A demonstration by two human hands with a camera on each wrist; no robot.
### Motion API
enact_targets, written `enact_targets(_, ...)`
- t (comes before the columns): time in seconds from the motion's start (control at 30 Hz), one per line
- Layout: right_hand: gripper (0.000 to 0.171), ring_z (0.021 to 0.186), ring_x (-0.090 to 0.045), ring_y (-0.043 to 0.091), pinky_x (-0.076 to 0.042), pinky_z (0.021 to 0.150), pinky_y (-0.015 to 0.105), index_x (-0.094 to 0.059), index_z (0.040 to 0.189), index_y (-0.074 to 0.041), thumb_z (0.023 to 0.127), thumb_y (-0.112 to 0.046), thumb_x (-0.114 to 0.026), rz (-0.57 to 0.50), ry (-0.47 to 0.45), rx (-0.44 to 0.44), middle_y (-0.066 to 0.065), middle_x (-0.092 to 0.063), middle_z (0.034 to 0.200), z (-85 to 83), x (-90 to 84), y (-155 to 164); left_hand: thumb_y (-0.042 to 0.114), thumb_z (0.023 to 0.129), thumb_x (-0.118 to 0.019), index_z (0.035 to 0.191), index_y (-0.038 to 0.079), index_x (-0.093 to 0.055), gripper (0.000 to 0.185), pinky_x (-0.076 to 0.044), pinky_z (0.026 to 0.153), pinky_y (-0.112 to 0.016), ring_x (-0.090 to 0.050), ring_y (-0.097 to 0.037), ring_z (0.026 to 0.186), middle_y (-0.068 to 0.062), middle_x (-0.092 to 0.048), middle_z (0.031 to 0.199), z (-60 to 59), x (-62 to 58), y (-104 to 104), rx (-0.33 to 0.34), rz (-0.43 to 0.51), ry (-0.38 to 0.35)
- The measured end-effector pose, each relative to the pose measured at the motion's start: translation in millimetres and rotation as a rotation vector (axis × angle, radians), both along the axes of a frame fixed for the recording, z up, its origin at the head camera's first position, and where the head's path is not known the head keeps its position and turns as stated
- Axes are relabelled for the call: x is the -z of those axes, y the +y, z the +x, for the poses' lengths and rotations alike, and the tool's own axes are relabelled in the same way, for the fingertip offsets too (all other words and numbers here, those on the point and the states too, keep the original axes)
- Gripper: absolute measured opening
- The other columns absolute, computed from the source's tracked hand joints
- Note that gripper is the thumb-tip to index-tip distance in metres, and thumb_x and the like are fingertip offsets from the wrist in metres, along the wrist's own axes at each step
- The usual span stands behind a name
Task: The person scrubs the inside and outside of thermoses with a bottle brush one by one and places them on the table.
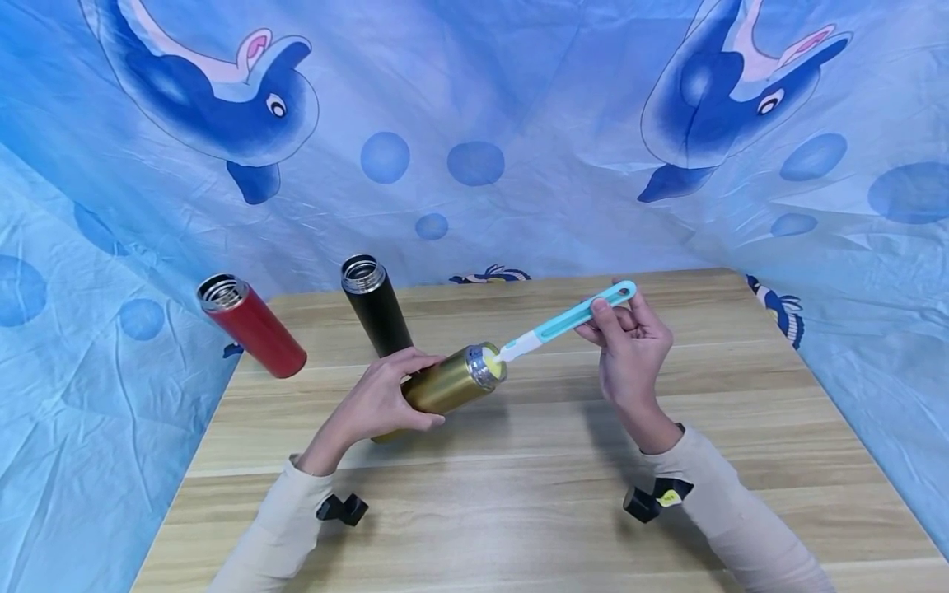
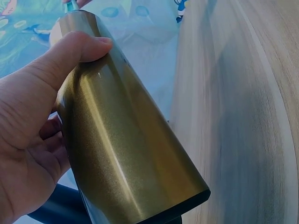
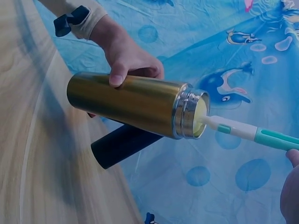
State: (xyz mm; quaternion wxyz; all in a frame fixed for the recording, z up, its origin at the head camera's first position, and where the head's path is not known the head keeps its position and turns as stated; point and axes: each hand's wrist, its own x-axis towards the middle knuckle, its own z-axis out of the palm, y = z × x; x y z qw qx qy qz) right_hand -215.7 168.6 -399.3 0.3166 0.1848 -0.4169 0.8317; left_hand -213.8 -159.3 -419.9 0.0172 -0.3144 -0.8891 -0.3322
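Gold flask (image 1: 448, 385) tilted above the desk (image 1: 534, 494), gripped by left hand (image 1: 378, 403), fingers curled round; brush (image 1: 567, 321) at 2 o'clock, pinched by right hand (image 1: 630, 346), head inside mouth.

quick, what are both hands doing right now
Left hand: grips the gold flask.
Right hand: pinches the teal brush handle, its head inside the flask mouth.
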Motion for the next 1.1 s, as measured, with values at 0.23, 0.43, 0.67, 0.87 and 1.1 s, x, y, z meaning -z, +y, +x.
enact_targets(0.23,0.034,0.077,-0.077,0.022,-0.062,0.068,0.032,-0.061,0.127,0.016,0.093,0.018,-0.06,-0.014,-0.018,-0.029,0.021,-0.075,0.091,2.6,0.6,-1.9,0.034,0.065,-0.095,0.133,0.013,-0.068,0.076,-0.053,0.076,-0.033,-0.06,-0.011,0.093,0.005,-0.065,0.117,0.5,0.5,0.4,-0.005,-0.011,0.01)
enact_targets(0.43,0.034,0.078,-0.077,0.022,-0.062,0.067,0.032,-0.061,0.126,0.016,0.092,0.018,-0.06,-0.027,-0.018,-0.038,0.021,-0.076,0.091,3.7,2.0,-5.3,0.035,0.064,-0.095,0.132,0.013,-0.068,0.076,-0.053,0.076,-0.032,-0.06,-0.01,0.092,0.006,-0.065,0.115,1.1,2.8,0.9,-0.01,-0.022,0.02)
enact_targets(0.67,0.034,0.078,-0.077,0.022,-0.062,0.068,0.032,-0.062,0.125,0.015,0.091,0.019,-0.061,-0.031,-0.044,-0.05,0.021,-0.076,0.091,5.2,3.5,-7.4,0.032,0.065,-0.096,0.133,0.012,-0.068,0.076,-0.054,0.076,-0.033,-0.061,-0.012,0.093,0.004,-0.066,0.116,0.6,3.9,0.4,-0.012,-0.025,0.012)
enact_targets(0.87,0.034,0.076,-0.077,0.021,-0.062,0.068,0.032,-0.063,0.125,0.014,0.091,0.018,-0.062,-0.033,-0.072,-0.07,0.018,-0.076,0.09,6.6,4.4,-10.9,0.034,0.065,-0.095,0.133,0.012,-0.067,0.077,-0.053,0.076,-0.034,-0.061,-0.012,0.093,0.003,-0.066,0.118,-0.5,3.1,1.0,-0.014,-0.034,0.02)
enact_targets(1.1,0.033,0.076,-0.076,0.021,-0.062,0.068,0.032,-0.063,0.123,0.015,0.091,0.018,-0.063,-0.034,-0.095,-0.079,0.016,-0.076,0.089,6.6,6.9,-15.1,0.035,0.065,-0.095,0.134,0.011,-0.066,0.078,-0.055,0.078,-0.033,-0.063,-0.013,0.095,0.002,-0.067,0.119,-2.9,5.0,2.5,0.0,-0.038,0.018)
